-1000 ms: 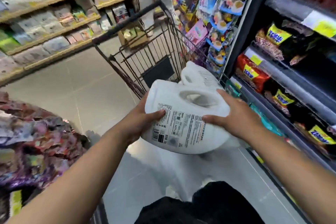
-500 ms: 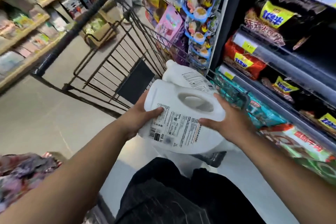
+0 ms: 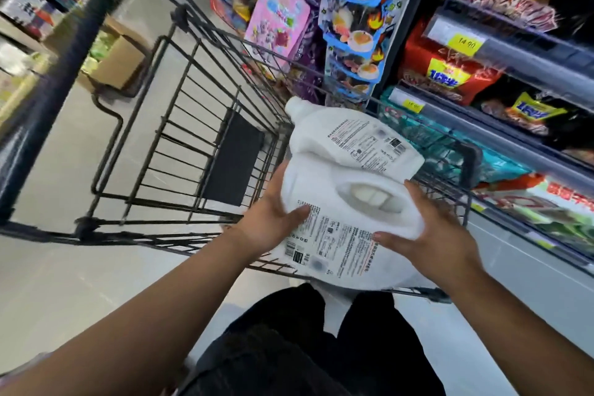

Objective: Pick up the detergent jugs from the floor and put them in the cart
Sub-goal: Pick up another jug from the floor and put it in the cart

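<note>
Since half a second ago I've swung in over the cart: it fills more of my view, and the held jug point(image 3: 340, 228) has come up over its near edge, with both hands placed as before. My left hand point(image 3: 270, 228) clasps the jug's 9 o'clock side, thumb laid across the printed label. My right hand point(image 3: 440, 235) cups the 3 o'clock side, thumb on the label too. The jug lies on its side between them, handle hole facing up.

I judge this to be the placing step, with the lift already done. Next I'd carry the jug a little farther toward 12 o'clock and lower it onto the basket floor before letting either hand go.

The black wire cart point(image 3: 80, 225) holds a second jug point(image 3: 353, 138), lying label-up at 12 o'clock of the held one, against the 3 o'clock wall and seemingly touching it. A black panel point(image 3: 231, 157) stands in the basket at 10 o'clock. The free floor is at 9 o'clock of that jug. Snack shelves point(image 3: 501, 51) run along 3 o'clock.
</note>
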Demonstrator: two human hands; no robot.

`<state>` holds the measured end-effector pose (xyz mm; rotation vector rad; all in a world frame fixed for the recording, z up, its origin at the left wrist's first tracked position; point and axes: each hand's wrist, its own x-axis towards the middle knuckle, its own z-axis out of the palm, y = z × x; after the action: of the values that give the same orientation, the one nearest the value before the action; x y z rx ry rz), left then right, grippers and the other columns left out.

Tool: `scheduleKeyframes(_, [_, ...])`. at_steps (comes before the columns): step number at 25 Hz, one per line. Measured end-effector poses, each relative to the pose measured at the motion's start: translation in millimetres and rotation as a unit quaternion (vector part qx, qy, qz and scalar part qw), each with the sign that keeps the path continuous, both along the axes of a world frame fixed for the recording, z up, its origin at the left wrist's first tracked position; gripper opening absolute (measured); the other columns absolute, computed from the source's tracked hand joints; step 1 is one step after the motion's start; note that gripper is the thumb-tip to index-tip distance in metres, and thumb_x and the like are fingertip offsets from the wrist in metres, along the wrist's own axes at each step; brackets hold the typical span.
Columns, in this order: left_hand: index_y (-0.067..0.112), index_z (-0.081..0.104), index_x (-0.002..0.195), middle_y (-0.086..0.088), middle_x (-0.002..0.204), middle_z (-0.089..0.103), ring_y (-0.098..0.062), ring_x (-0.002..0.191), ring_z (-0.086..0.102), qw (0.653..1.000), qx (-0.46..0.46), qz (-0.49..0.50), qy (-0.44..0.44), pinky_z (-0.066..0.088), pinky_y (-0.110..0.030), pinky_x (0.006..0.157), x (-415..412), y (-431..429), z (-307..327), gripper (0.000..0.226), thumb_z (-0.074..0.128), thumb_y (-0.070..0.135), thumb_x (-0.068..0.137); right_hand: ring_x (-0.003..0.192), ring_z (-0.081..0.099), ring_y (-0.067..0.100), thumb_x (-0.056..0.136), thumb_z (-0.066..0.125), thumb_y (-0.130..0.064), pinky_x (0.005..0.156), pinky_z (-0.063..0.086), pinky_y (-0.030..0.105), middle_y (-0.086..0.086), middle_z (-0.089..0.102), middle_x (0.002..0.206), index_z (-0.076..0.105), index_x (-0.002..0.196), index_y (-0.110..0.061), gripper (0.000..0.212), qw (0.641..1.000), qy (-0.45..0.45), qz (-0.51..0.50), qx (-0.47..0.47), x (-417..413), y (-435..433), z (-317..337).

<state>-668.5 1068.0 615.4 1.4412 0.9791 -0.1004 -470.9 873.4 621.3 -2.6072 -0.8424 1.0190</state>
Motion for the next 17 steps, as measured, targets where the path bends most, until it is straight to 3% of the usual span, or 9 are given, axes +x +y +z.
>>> scheduleKeyframes(3, [0.051,0.02,0.145,0.006,0.139,0.051,-0.015,0.128,0.052,1.0,0.007,-0.004,-0.019,0.047,-0.043,0.105,-9,4,-13,0.089,0.077,0.035,0.079,0.124,0.05,0.026,0.047,0.055,-0.087,0.09,0.044,0.036,0.005,0.044,0.138,0.018,0.147,-0.05,0.114,0.999,-0.034,-0.003,0.002,-13,2,-7])
scheduleKeyframes(7, [0.034,0.027,0.144,0.013,0.126,0.05,0.008,0.111,0.051,0.999,0.03,0.015,-0.036,0.05,-0.011,0.088,0,-2,-20,0.095,0.086,0.013,0.072,0.127,0.047,0.029,0.051,0.066,-0.081,0.093,0.047,0.041,0.006,0.04,0.142,0.017,0.148,-0.049,0.113,0.997,-0.079,-0.009,0.012,-25,-11,-16])
scheduleKeyframes(8, [0.037,0.027,0.142,0.019,0.124,0.048,0.01,0.111,0.049,0.999,0.045,0.012,-0.027,0.05,-0.013,0.089,1,-1,-22,0.098,0.088,0.013,0.07,0.128,0.046,0.029,0.051,0.067,-0.081,0.093,0.048,0.041,0.006,0.04,0.143,0.017,0.148,-0.049,0.113,0.997,-0.078,-0.016,0.017,-27,-14,-18])
scheduleKeyframes(11, [0.047,0.022,0.143,0.03,0.129,0.042,-0.004,0.121,0.049,0.997,0.073,-0.011,-0.02,0.048,-0.039,0.104,-1,-4,-28,0.112,0.092,0.02,0.06,0.126,0.048,0.032,0.044,0.061,-0.087,0.093,0.049,0.044,0.009,0.044,0.139,0.019,0.146,-0.048,0.116,0.992,-0.109,-0.026,0.062,-32,-22,-29])
scheduleKeyframes(15, [0.053,0.018,0.144,0.026,0.128,0.046,-0.004,0.116,0.05,0.991,0.128,-0.039,0.019,0.049,-0.025,0.098,-4,-16,-33,0.122,0.094,0.013,0.057,0.122,0.049,0.038,0.044,0.076,-0.075,0.096,0.048,0.048,0.012,0.047,0.136,0.026,0.148,-0.038,0.121,0.992,-0.107,-0.008,0.062,-44,-33,-56])
scheduleKeyframes(17, [0.056,0.022,0.142,0.018,0.129,0.051,-0.008,0.112,0.057,0.991,0.125,-0.03,0.023,0.052,-0.031,0.097,-6,-21,-39,0.117,0.093,0.015,0.059,0.118,0.052,0.04,0.052,0.084,-0.062,0.095,0.047,0.047,0.013,0.052,0.131,0.034,0.148,-0.028,0.113,0.991,-0.11,-0.004,0.079,-47,-36,-71])
